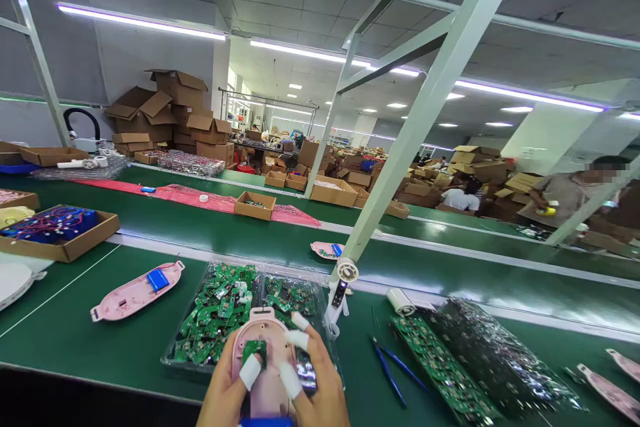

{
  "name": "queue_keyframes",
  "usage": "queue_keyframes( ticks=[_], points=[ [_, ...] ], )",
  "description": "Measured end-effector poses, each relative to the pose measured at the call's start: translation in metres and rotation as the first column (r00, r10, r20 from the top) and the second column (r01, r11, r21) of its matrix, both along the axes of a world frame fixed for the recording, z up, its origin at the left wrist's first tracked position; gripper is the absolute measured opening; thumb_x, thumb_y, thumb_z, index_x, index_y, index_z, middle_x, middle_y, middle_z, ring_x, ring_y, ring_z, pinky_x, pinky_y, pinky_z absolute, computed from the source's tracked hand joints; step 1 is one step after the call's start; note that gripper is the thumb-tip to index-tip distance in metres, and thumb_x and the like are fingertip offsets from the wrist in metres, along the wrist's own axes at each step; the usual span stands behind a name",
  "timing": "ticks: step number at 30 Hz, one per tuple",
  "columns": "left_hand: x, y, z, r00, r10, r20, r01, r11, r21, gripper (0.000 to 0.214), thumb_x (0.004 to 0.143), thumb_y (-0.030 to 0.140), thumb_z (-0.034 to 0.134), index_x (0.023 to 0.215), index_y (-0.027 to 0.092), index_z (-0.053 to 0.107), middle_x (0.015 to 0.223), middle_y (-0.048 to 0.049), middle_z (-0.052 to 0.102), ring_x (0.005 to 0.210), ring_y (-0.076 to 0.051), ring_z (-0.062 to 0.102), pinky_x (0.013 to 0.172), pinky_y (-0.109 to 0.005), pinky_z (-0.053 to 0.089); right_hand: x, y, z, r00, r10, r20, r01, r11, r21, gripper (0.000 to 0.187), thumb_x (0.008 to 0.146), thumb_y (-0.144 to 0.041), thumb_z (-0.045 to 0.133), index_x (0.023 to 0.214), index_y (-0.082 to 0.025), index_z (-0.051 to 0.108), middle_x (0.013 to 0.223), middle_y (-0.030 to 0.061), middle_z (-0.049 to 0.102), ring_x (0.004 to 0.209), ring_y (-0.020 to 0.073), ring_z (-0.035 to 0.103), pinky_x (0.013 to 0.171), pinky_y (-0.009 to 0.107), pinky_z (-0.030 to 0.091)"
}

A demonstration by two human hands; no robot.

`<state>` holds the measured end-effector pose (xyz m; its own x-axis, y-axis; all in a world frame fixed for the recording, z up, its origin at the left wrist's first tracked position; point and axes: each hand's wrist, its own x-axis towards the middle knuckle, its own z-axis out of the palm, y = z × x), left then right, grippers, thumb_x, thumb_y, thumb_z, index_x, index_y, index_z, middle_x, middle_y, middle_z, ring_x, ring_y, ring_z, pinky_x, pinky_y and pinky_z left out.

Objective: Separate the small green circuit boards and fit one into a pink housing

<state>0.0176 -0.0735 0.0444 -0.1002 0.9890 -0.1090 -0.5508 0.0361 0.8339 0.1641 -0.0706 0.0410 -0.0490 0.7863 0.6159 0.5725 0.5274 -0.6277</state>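
Note:
My left hand (229,383) grips a pink plastic shell (273,373) by its left side. Its white-covered thumb presses on a small green circuit board (254,351) inside the shell. Around the right edge of the same shell is my right hand (315,373), closed on it, with white covers on several fingertips. A blue battery pack (265,421) shows at the lower end of the shell, cut off by the frame. Just beyond the hands lies a clear tray (173,357) heaped with green circuit boards (220,307).
Another pink shell with a blue battery (158,279) lies to the left. Blue-handled pliers (387,370), a circuit board panel (445,367) and a bubble-wrap bag (500,347) are at right. A white post (400,167) rises behind the tray. A person (560,197) stands far right.

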Motion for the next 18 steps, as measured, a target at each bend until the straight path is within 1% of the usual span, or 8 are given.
queue_keyframes(
  ticks=[3, 5, 6, 8, 12, 15, 16, 18],
  points=[
    [-0.002, 0.000, -0.006, 0.998, 0.063, -0.016, -0.063, 0.998, -0.022, 0.053, 0.063, 0.050, 0.079, 0.107, 0.026, 0.066, 0.113, -0.0037, 0.074, 0.121, -0.030, 0.057, 0.107, -0.040, 0.039, 0.003, -0.003, -0.009, 0.994, 0.021, 0.108, -0.037, 0.989, 0.145, 0.026, 0.081, -0.015, 0.051, 0.096, -0.027, 0.070, 0.137, 0.0087, 0.054, 0.133, 0.0303, 0.046, 0.102, 0.045, 0.046],
    [-0.001, -0.001, -0.007, 0.998, 0.060, -0.036, -0.060, 0.998, 0.009, 0.054, 0.061, 0.052, 0.079, 0.106, 0.026, 0.066, 0.113, -0.0038, 0.073, 0.119, -0.030, 0.059, 0.105, -0.039, 0.042, 0.004, -0.004, -0.010, 0.982, 0.022, 0.189, -0.054, 0.984, 0.169, 0.031, 0.078, -0.013, 0.050, 0.096, -0.028, 0.071, 0.135, 0.0098, 0.055, 0.134, 0.0321, 0.043, 0.103, 0.051, 0.043],
    [0.000, -0.002, -0.007, 0.997, 0.062, -0.054, -0.061, 0.998, 0.023, 0.054, 0.062, 0.053, 0.079, 0.106, 0.025, 0.065, 0.113, -0.0042, 0.074, 0.117, -0.030, 0.060, 0.104, -0.039, 0.042, 0.003, -0.004, -0.010, 0.978, 0.029, 0.206, -0.063, 0.985, 0.159, 0.032, 0.077, -0.013, 0.051, 0.097, -0.028, 0.071, 0.133, 0.0103, 0.056, 0.133, 0.0319, 0.044, 0.103, 0.051, 0.042],
    [0.002, -0.003, -0.004, 0.993, 0.072, -0.091, -0.067, 0.996, 0.056, 0.053, 0.063, 0.053, 0.077, 0.106, 0.024, 0.065, 0.112, -0.0053, 0.074, 0.113, -0.030, 0.062, 0.101, -0.038, 0.044, 0.001, -0.004, -0.008, 0.980, 0.066, 0.190, -0.088, 0.989, 0.115, 0.031, 0.079, -0.015, 0.050, 0.099, -0.027, 0.070, 0.129, 0.0105, 0.059, 0.132, 0.0294, 0.046, 0.103, 0.047, 0.042],
    [0.005, -0.007, 0.003, 0.990, 0.061, -0.129, -0.051, 0.996, 0.080, 0.051, 0.063, 0.054, 0.077, 0.103, 0.025, 0.066, 0.109, -0.0039, 0.074, 0.112, -0.029, 0.062, 0.096, -0.034, 0.046, -0.005, -0.002, -0.004, 0.985, 0.167, 0.035, -0.168, 0.986, 0.009, 0.028, 0.084, -0.021, 0.044, 0.099, -0.023, 0.067, 0.127, 0.0117, 0.058, 0.124, 0.0246, 0.053, 0.097, 0.035, 0.048],
    [0.007, -0.007, 0.004, 0.995, 0.046, -0.094, -0.042, 0.998, 0.043, 0.052, 0.060, 0.053, 0.080, 0.103, 0.025, 0.067, 0.107, -0.0038, 0.076, 0.117, -0.030, 0.059, 0.094, -0.034, 0.048, -0.005, 0.000, -0.007, 0.973, 0.228, -0.021, -0.229, 0.973, -0.021, 0.030, 0.085, -0.031, 0.043, 0.100, -0.022, 0.067, 0.116, 0.0109, 0.060, 0.111, 0.0241, 0.060, 0.090, 0.034, 0.051],
    [0.007, -0.006, 0.003, 0.995, 0.050, -0.087, -0.047, 0.998, 0.037, 0.052, 0.060, 0.052, 0.081, 0.103, 0.024, 0.068, 0.107, -0.0048, 0.076, 0.118, -0.031, 0.058, 0.095, -0.035, 0.048, -0.004, 0.001, -0.009, 0.973, 0.229, -0.012, -0.229, 0.973, -0.019, 0.031, 0.087, -0.033, 0.042, 0.100, -0.022, 0.068, 0.114, 0.0107, 0.061, 0.113, 0.0248, 0.059, 0.091, 0.035, 0.051],
    [0.007, 0.000, -0.001, 0.995, 0.073, -0.066, -0.071, 0.997, 0.029, 0.051, 0.063, 0.049, 0.080, 0.105, 0.023, 0.068, 0.113, -0.0065, 0.074, 0.119, -0.031, 0.058, 0.099, -0.037, 0.044, 0.003, 0.003, -0.015, 0.985, 0.171, 0.035, -0.171, 0.985, 0.010, 0.034, 0.091, -0.034, 0.039, 0.102, -0.024, 0.069, 0.123, 0.0110, 0.059, 0.124, 0.0272, 0.052, 0.099, 0.039, 0.047]
  ],
)
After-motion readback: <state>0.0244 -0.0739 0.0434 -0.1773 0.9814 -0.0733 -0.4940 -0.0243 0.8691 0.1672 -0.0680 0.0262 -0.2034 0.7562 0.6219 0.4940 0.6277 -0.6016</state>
